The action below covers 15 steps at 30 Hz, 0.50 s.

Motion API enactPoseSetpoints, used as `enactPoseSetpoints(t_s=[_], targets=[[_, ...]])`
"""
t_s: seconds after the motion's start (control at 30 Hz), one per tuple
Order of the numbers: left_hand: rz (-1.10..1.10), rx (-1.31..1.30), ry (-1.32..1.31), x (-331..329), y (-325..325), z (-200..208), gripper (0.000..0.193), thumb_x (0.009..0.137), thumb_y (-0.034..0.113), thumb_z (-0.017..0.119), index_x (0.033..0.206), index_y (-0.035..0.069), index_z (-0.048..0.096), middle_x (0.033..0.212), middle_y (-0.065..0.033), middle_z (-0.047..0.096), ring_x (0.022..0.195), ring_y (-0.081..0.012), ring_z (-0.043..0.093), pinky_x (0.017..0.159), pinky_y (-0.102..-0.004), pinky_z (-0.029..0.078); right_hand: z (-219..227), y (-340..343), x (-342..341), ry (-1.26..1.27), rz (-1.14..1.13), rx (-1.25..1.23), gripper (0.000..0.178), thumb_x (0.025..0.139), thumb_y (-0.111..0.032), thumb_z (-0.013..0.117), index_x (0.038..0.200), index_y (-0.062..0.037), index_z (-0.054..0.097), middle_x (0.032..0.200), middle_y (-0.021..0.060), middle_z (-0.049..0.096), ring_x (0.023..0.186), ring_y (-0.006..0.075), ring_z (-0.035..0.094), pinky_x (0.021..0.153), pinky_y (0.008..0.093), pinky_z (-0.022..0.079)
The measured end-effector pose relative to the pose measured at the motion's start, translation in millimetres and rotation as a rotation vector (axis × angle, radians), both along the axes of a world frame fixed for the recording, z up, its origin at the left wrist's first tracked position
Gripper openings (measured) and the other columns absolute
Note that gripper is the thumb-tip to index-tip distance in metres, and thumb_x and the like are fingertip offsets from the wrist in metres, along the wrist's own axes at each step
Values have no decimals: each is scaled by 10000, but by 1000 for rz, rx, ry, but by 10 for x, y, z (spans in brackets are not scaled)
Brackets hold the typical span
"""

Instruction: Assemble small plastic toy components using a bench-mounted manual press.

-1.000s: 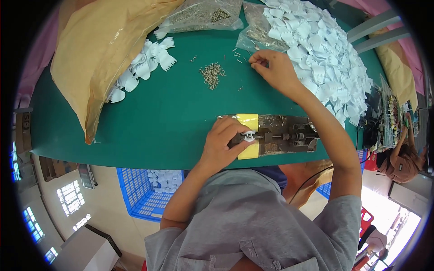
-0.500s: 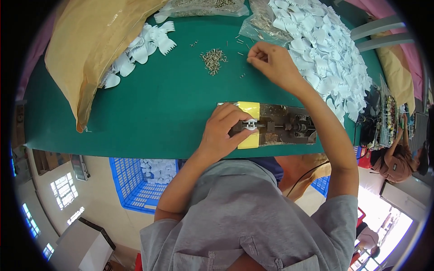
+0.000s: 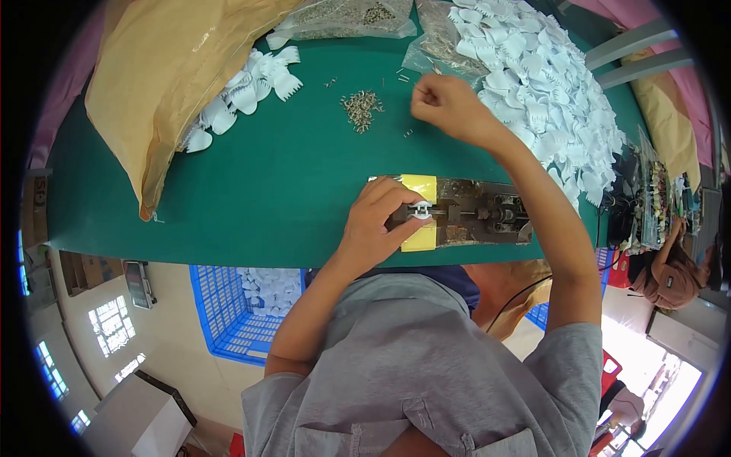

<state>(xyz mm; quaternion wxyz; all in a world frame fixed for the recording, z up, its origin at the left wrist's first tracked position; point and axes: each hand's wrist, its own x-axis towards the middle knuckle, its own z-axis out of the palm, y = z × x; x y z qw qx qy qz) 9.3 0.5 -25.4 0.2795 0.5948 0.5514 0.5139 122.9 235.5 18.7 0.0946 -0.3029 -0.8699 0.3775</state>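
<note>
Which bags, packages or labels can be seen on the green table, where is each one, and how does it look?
Large tan paper bag: far left of the table, crumpled, lying over white plastic pieces.
Clear plastic bag: top centre, flat, filled with small metal parts.
Second clear plastic bag: top, beside the right hand, partly under the big white heap.
Yellow tape: on the metal jig by the left hand; blank.

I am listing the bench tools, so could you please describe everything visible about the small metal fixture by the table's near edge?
The metal fixture is a long, low, dull grey-brown block lying flat along the near edge of the green table. Yellow tape wraps its left end. There the left hand presses a small white plastic piece onto it. Darker mechanical parts sit toward its right end.
</note>
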Motion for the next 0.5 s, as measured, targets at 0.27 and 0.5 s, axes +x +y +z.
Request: enactPoseSetpoints(t_s=[0.27, 0.5], targets=[[-2, -3, -15, -9, 8, 29, 277, 794, 30, 881, 1017, 43, 718, 986, -68, 667, 930, -215, 638, 809, -318, 509, 501, -955, 789, 188, -257, -710, 104, 965, -21, 715, 1049, 35, 742, 1000, 79, 762, 832, 114, 727, 765, 249, 591], [-11, -5, -13, 0, 32, -4, 282, 800, 24, 877, 1037, 40, 726, 995, -67, 662, 934, -197, 643, 790, -301, 512, 245, -1480, 794, 286, -156, 142, 96, 868, -70, 802, 948, -109, 765, 967, 3, 750, 944, 223, 625, 918, 373, 402]])
